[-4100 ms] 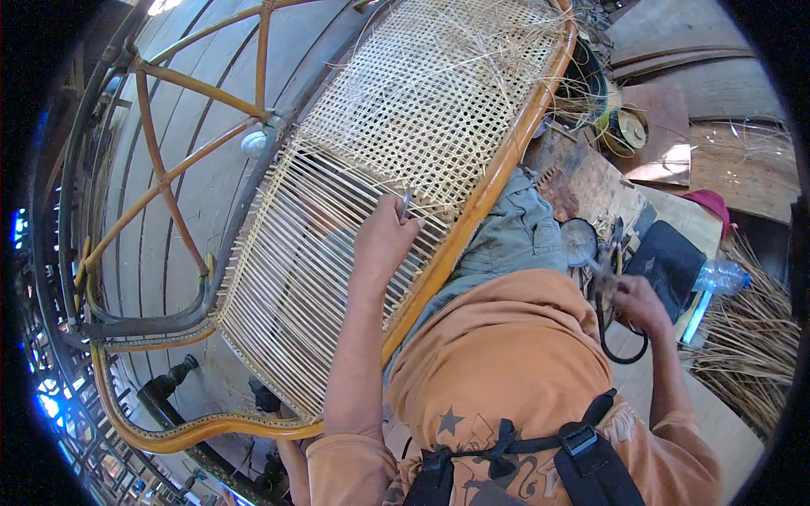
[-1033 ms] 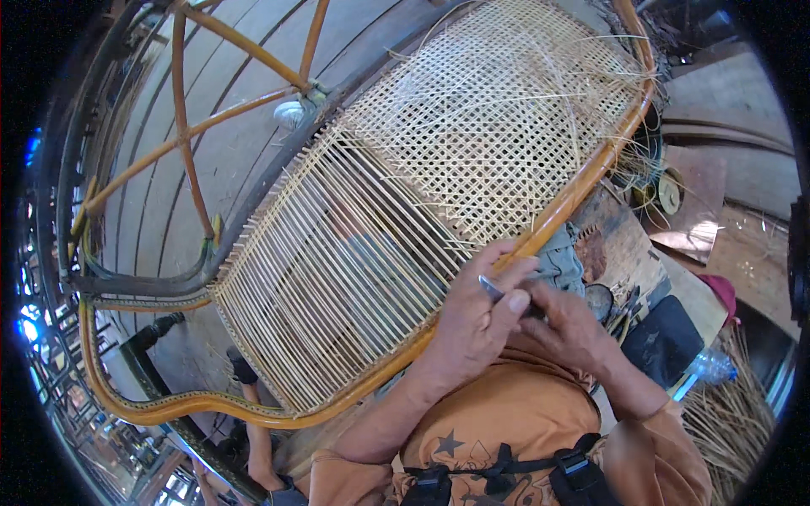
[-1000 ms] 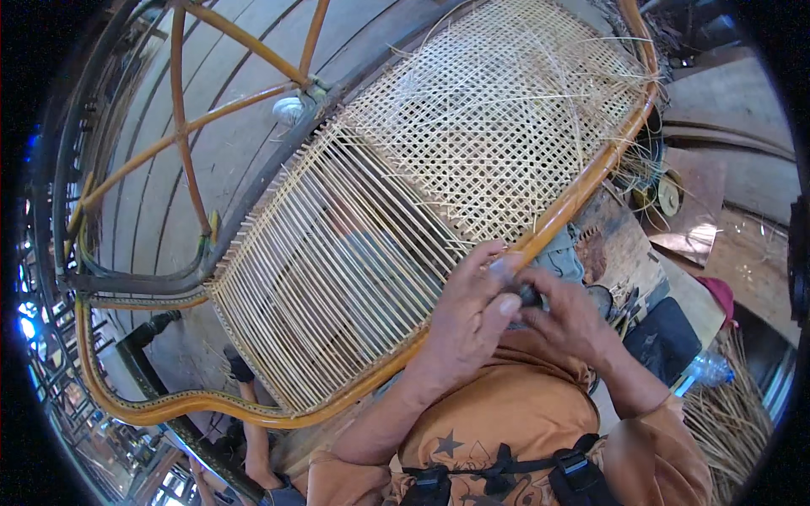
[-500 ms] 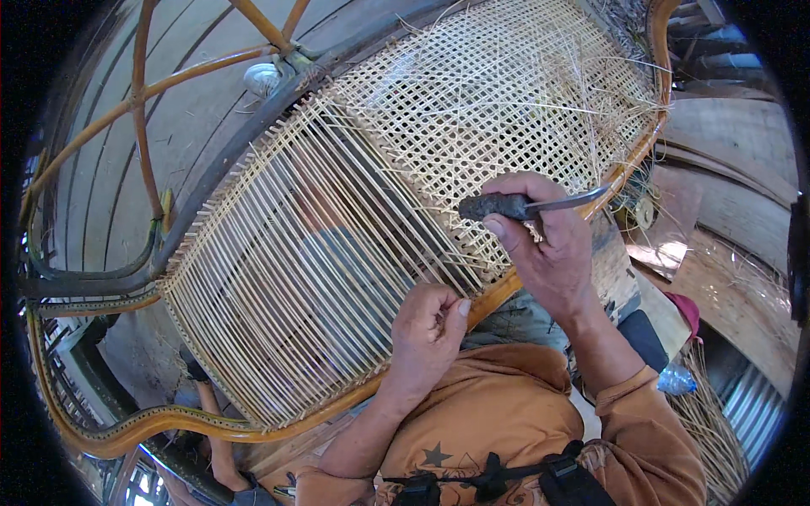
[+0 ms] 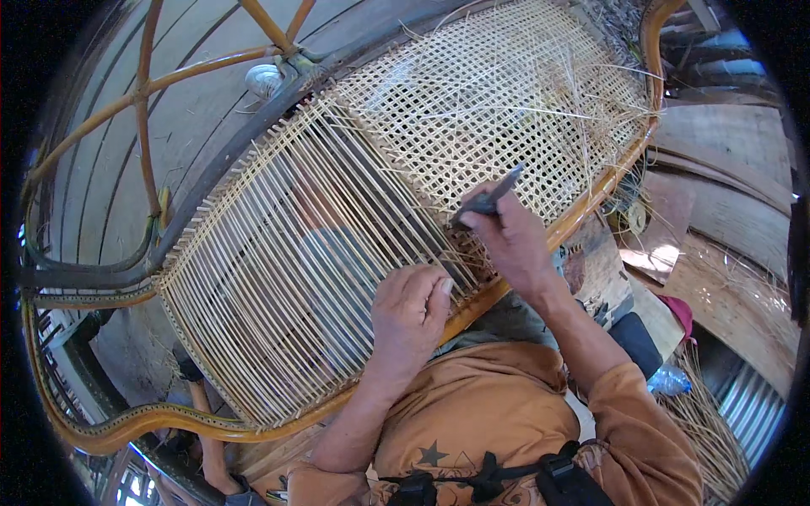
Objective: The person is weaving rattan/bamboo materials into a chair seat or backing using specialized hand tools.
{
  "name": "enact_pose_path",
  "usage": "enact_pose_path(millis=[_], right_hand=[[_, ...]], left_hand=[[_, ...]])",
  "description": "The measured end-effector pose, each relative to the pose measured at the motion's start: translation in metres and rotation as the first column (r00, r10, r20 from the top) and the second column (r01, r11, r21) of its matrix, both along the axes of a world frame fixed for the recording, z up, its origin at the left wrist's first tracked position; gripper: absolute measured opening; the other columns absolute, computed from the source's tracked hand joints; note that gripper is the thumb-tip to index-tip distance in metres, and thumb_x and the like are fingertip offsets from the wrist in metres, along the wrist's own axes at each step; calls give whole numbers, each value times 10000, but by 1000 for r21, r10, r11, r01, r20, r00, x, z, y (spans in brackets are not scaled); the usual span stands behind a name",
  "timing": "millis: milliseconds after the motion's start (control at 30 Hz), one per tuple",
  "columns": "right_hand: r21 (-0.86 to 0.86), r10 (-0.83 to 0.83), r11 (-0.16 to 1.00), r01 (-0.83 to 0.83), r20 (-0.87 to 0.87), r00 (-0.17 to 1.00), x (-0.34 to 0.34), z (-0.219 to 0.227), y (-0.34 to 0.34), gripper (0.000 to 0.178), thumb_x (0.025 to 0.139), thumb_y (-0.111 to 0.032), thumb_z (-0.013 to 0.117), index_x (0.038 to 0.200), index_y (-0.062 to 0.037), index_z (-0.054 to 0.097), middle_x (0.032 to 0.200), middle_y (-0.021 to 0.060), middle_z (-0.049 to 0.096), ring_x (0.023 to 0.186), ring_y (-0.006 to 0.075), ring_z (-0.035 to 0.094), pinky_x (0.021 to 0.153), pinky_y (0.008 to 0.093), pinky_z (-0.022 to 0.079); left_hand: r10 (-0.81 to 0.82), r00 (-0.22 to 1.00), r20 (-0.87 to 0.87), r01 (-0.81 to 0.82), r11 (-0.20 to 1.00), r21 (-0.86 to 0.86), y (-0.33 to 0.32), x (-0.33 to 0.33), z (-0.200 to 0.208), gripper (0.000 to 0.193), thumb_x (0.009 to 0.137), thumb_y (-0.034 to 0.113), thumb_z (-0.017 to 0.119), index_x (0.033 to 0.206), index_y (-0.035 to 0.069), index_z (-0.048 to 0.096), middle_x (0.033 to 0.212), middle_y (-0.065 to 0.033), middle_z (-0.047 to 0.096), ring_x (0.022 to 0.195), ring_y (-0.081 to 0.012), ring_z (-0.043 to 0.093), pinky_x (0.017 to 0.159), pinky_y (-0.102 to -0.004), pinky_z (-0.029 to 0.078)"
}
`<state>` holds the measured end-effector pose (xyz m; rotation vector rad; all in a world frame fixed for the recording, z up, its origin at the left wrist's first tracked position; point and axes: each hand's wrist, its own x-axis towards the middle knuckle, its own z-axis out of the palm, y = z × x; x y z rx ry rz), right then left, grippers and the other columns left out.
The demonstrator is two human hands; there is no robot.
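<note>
- Between the closed fingers of the right hand (image 5: 515,240) is a tool (image 5: 483,203), gripped by its dark handle, its metal blade (image 5: 510,178) slanting up and to the right beyond the knuckles.
- Left of those fingers and nearer the body, the left hand (image 5: 409,316) is over the near edge of the cane panel (image 5: 401,169), fingers curled, thumb uppermost; whether they pinch anything, I cannot tell.
- Left of the left fingers run parallel strands (image 5: 278,261).
- Beyond the right fingers spreads open mesh (image 5: 472,118), loose strips (image 5: 582,139) lying across it.
- Under both wrists curves the wooden rim (image 5: 586,205).
</note>
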<state>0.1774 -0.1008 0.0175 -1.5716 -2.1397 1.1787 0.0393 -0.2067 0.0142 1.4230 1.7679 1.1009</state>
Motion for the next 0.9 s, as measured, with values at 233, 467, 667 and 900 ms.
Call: enact_pose_path(millis=[233,467,667,900], right_hand=[[-166,-182,971,173,-45,982,43,50,-27,337,861,-236,598,1123,-60,480,854,134,581,738,266,609,668,347,484],[-189,219,958,-217,-8,976,50,74,-98,480,831,-229,630,1210,-70,383,983,184,584,848,368,608,722,407,491],[-147,41,987,-61,-136,990,95,63,-96,264,814,-147,635,1038,-36,550,972,155,593,862,289,603,770,340,473],[-292,-524,844,450,-270,808,157,25,-74,114,857,-101,581,952,-38,585,771,10,558,678,92,530,635,233,442]], left_hand=[[-127,954,273,182,966,-186,-22,12,26,198,906,181,543,949,-4,600,869,-123,592,806,-233,589,729,-307,469],[-42,721,691,329,899,-289,-36,41,31,358,965,282,415,1024,-27,584,990,-142,605,900,-230,576,856,-316,430],[157,685,711,161,920,-358,-55,44,25,378,966,286,361,1030,-28,560,902,-98,594,835,-174,581,774,-295,477],[480,358,801,90,836,-541,-71,33,34,183,920,206,503,902,24,507,674,-23,455,558,-111,480,495,-245,438]])
